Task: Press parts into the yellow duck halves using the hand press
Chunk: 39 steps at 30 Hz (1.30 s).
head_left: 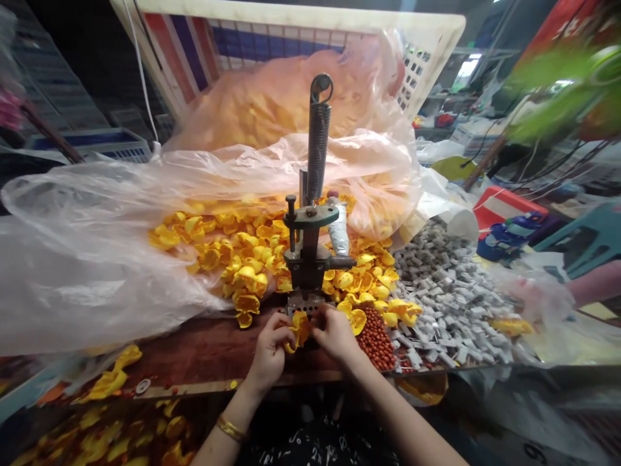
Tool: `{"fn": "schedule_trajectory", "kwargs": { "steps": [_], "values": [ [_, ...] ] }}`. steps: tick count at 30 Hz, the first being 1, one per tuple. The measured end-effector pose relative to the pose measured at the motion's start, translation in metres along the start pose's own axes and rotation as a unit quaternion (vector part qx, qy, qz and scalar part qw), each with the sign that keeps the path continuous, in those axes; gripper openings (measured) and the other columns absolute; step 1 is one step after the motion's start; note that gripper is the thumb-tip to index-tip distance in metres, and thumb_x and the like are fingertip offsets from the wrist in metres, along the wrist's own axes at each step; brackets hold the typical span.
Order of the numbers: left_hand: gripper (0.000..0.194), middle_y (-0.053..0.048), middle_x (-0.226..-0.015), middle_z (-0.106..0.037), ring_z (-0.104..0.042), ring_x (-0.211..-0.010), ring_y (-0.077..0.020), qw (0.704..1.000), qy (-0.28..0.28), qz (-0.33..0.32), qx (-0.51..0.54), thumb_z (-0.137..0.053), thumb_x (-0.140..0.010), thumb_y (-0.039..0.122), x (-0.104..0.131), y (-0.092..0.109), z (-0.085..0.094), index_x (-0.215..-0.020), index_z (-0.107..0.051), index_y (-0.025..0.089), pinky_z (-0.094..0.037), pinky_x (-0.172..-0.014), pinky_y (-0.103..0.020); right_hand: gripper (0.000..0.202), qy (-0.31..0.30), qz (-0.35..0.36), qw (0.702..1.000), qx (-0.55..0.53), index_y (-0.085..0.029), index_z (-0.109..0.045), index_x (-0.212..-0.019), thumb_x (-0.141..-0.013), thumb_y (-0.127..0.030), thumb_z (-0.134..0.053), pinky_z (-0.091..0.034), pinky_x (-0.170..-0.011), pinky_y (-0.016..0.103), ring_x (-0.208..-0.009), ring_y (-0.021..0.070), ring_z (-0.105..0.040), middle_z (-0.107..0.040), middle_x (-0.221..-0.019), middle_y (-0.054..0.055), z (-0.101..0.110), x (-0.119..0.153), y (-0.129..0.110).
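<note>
A yellow plastic shell piece (301, 328) is pinched by my left hand (272, 342), just in front of the metal base of a small hand press (310, 262). On the piece's other side, my right hand (337, 331) has its fingertips closed together, close against the base; what they hold is hidden. The press stands upright with a coil spring (319, 149) on top and a handle wrapped in silvery material (338, 228). Small reddish-brown beads (377, 340) lie in a pile to the right of my right hand.
Yellow shells (250, 255) heap around the press, spilling from a clear plastic bag (97, 259) and a white crate (431, 29) behind. Small grey-white parts with metal pins (446, 298) pile up at right. More shells (121, 433) lie below the table's front edge (194, 390). Green blurred blades (557, 77) hang upper right.
</note>
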<state>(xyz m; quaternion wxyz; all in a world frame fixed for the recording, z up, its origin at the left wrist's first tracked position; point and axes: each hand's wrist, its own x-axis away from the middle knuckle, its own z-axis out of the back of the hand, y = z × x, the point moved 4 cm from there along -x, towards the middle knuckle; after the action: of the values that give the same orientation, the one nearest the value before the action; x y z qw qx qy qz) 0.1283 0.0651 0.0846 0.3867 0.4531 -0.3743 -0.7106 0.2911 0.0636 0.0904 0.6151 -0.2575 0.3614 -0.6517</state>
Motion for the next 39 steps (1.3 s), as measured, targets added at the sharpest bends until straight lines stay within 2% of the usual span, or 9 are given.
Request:
{"fn": "schedule_trajectory", "kwargs": {
  "steps": [7,20,25,27,29,31,33,37,39],
  "values": [
    [0.016,-0.003,-0.076,-0.051,-0.05,-0.074,-0.0152,0.998,-0.046,0.036,0.018,-0.041,-0.053,0.004,-0.018,0.001,0.012,-0.048,-0.048,0.017,-0.041,-0.068,-0.027,0.01,-0.037,-0.038,0.992,-0.118,-0.019,-0.055,-0.07,-0.067,-0.022,-0.064,-0.039,-0.052,0.022,-0.056,0.0129,-0.053,-0.058,-0.059,-0.003,-0.005,0.004,0.005],
    [0.018,-0.002,-0.074,-0.049,-0.049,-0.069,-0.0127,0.994,-0.091,0.05,0.024,-0.039,-0.052,0.004,-0.025,0.018,0.009,-0.046,-0.05,0.016,-0.039,-0.061,-0.024,0.014,-0.009,-0.044,0.994,-0.103,-0.018,-0.055,-0.077,-0.066,-0.012,-0.059,-0.045,-0.061,0.026,-0.063,0.0151,-0.058,-0.062,-0.068,0.001,-0.014,0.008,0.001],
    [0.018,-0.002,-0.076,-0.053,-0.053,-0.071,-0.0126,0.976,-0.168,0.082,0.114,-0.045,-0.057,0.004,-0.027,0.019,0.017,-0.047,-0.054,0.016,-0.045,-0.066,-0.025,0.038,-0.157,-0.056,0.943,-0.289,-0.018,-0.058,-0.099,-0.062,-0.019,-0.069,-0.049,-0.061,0.024,-0.068,0.0147,-0.062,-0.065,-0.081,0.0,-0.021,0.011,-0.004],
    [0.015,-0.004,-0.08,-0.056,-0.056,-0.071,-0.0137,0.974,-0.124,0.114,0.154,-0.051,-0.065,0.009,-0.023,0.011,0.018,-0.058,-0.06,0.016,-0.049,-0.064,-0.026,0.035,-0.19,-0.073,0.92,-0.335,-0.018,-0.059,-0.092,-0.062,-0.03,-0.073,-0.049,-0.056,0.025,-0.061,0.0141,-0.061,-0.065,-0.079,0.0,-0.024,0.012,-0.004],
    [0.015,-0.006,-0.091,-0.06,-0.061,-0.081,-0.0168,0.98,-0.003,0.133,0.146,-0.053,-0.073,0.016,-0.013,0.0,0.016,-0.081,-0.066,0.018,-0.052,-0.069,-0.029,0.037,-0.136,-0.116,0.921,-0.345,-0.018,-0.056,-0.087,-0.064,-0.041,-0.072,-0.047,-0.048,0.025,-0.05,0.0127,-0.055,-0.063,-0.069,-0.001,-0.025,0.011,0.001],
    [0.03,-0.008,-0.107,-0.061,-0.061,-0.098,-0.0204,0.983,0.088,0.118,0.11,-0.056,-0.076,0.021,0.001,-0.006,0.006,-0.105,-0.063,0.02,-0.052,-0.083,-0.033,0.038,-0.032,-0.135,0.936,-0.324,-0.019,-0.052,-0.084,-0.065,-0.045,-0.072,-0.046,-0.047,0.025,-0.05,0.013,-0.054,-0.062,-0.066,-0.001,-0.022,0.01,0.005],
    [0.039,-0.008,-0.114,-0.06,-0.059,-0.107,-0.0224,0.988,0.097,0.095,0.076,-0.062,-0.075,0.023,0.012,-0.009,-0.008,-0.114,-0.061,0.023,-0.049,-0.092,-0.037,0.036,0.027,-0.102,0.957,-0.271,-0.019,-0.05,-0.079,-0.066,-0.043,-0.073,-0.047,-0.054,0.024,-0.059,0.0147,-0.058,-0.064,-0.069,0.0,-0.016,0.009,0.003],
    [0.027,-0.008,-0.104,-0.065,-0.062,-0.101,-0.0233,0.987,0.088,0.101,0.084,-0.066,-0.076,0.031,0.011,-0.016,-0.012,-0.101,-0.069,0.02,-0.048,-0.092,-0.038,0.015,-0.08,-0.007,0.995,-0.053,-0.017,-0.061,-0.085,-0.084,-0.03,-0.056,-0.048,-0.067,0.025,-0.074,0.0173,-0.064,-0.07,-0.08,0.006,0.013,0.012,-0.008],
    [0.031,-0.009,-0.105,-0.066,-0.062,-0.101,-0.0235,0.977,0.109,0.131,0.126,-0.069,-0.074,0.037,0.003,-0.021,-0.001,-0.099,-0.07,0.018,-0.047,-0.092,-0.037,0.017,-0.129,-0.021,0.979,0.154,-0.015,-0.065,-0.087,-0.086,-0.018,-0.049,-0.047,-0.072,0.028,-0.082,0.0212,-0.067,-0.071,-0.087,0.011,0.035,0.015,0.0]
  ]
}}
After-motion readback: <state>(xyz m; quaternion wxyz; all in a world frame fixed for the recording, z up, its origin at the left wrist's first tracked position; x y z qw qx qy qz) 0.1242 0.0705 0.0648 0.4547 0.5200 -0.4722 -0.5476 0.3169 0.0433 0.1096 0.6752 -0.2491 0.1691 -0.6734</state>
